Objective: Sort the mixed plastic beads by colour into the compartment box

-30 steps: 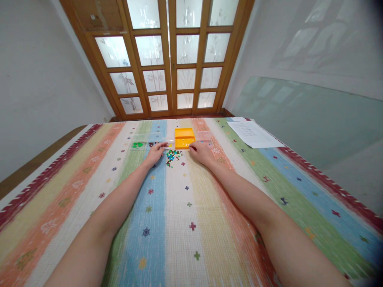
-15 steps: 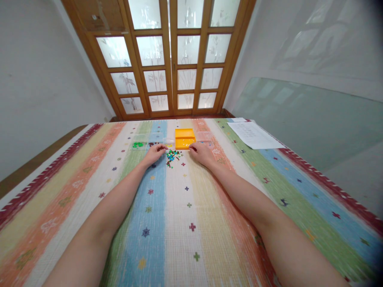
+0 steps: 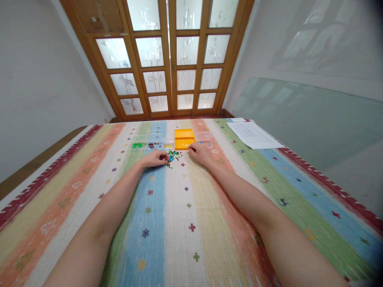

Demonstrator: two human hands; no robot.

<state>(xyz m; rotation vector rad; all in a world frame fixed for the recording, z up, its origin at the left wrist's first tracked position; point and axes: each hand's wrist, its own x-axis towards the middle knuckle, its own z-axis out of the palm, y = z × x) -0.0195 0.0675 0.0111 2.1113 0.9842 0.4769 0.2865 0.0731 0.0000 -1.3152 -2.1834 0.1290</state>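
Loose bead pile (image 3: pixel 172 155) at yellow box (image 3: pixel 184 133)'s 7 o'clock. Left hand (image 3: pixel 155 158) at pile's 9, right hand (image 3: pixel 201 153) at box's 5; fingers curled nearly closed, contents can't tell. Risk: careless left sweep scatters beads.

Loose pieces (image 3: pixel 174 155), shapes indistinctly small

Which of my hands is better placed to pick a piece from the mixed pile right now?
Probably the left hand: its fingertips are at the left edge of the mixed pile. The right hand is by the yellow box, farther from the pile.
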